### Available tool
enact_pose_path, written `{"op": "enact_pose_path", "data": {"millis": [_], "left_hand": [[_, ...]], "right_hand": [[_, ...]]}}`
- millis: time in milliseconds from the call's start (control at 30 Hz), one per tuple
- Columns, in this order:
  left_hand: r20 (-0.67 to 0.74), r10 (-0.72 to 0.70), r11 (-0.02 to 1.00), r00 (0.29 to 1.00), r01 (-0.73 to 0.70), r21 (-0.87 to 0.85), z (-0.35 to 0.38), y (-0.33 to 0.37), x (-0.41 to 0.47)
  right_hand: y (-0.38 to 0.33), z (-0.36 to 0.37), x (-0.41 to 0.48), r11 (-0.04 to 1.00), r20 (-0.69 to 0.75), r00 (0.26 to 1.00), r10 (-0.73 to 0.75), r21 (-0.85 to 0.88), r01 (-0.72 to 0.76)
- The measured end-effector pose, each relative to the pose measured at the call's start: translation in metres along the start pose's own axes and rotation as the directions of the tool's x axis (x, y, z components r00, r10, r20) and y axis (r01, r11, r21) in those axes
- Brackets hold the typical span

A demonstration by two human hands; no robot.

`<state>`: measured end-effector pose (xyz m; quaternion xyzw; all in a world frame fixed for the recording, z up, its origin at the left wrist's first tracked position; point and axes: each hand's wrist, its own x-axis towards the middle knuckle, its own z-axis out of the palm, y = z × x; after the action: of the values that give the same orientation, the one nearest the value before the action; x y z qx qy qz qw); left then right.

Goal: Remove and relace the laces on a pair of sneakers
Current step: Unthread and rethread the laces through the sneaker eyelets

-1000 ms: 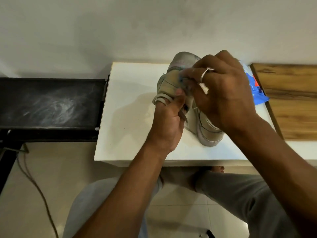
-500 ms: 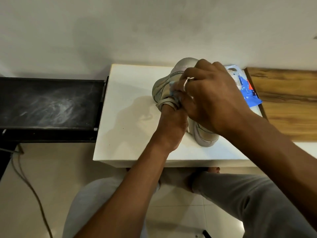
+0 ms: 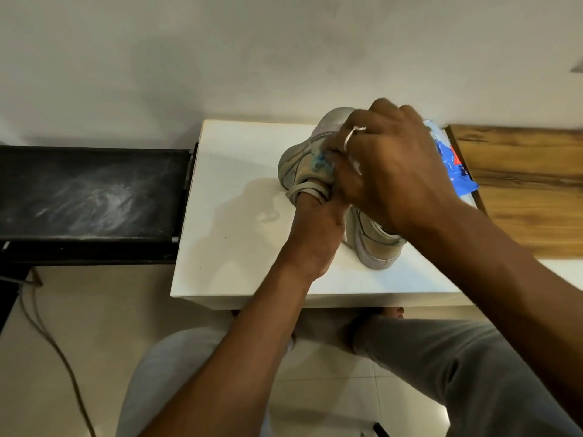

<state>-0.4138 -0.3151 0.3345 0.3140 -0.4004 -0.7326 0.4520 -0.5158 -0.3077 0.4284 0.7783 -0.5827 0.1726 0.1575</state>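
Observation:
A worn beige sneaker (image 3: 303, 165) lies on the white table (image 3: 239, 197), toe toward the wall, heel (image 3: 378, 250) toward me. My left hand (image 3: 315, 228) grips the sneaker's upper, with fingers tucked under a flap near the tongue. My right hand (image 3: 391, 171), wearing a ring, is curled over the top of the sneaker and pinches a white lace end (image 3: 356, 164) by the eyelets. A small blue patch (image 3: 320, 159) shows on the upper. Most of the lacing area is hidden under my hands.
A blue and red plastic packet (image 3: 454, 165) lies behind my right hand by a wooden board (image 3: 523, 190). A black bench (image 3: 88, 197) adjoins the table on the left. A cable (image 3: 56, 348) trails on the tiled floor. My knees sit below the table edge.
My right hand dropped closer onto the sneaker and shifted slightly left, drawing the lace end down. My left hand slid further under the flap. The sneaker barely moved.

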Motion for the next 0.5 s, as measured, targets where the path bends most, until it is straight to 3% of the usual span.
{"op": "enact_pose_path", "data": {"millis": [100,233,333,500], "left_hand": [[0.016,0.019,0.999,1.0,-0.018,-0.032,-0.001,0.002,0.0],[0.004,0.036,0.999,0.999,-0.036,-0.01,0.0,0.005,-0.001],[-0.012,0.036,0.999,0.999,-0.036,-0.01,0.0,0.005,-0.002],[0.005,0.041,0.998,0.999,-0.041,-0.037,-0.002,0.005,-0.002]], "right_hand": [[0.0,0.001,-0.006,0.998,-0.011,0.998,-0.054,0.025,0.055],[0.023,-0.004,0.001,0.987,-0.192,0.969,0.157,0.067,-0.147],[0.015,0.004,-0.004,0.957,-0.179,0.951,0.251,0.192,-0.217],[-0.005,0.01,-0.016,0.934,-0.12,0.94,0.32,0.206,-0.292]]}}
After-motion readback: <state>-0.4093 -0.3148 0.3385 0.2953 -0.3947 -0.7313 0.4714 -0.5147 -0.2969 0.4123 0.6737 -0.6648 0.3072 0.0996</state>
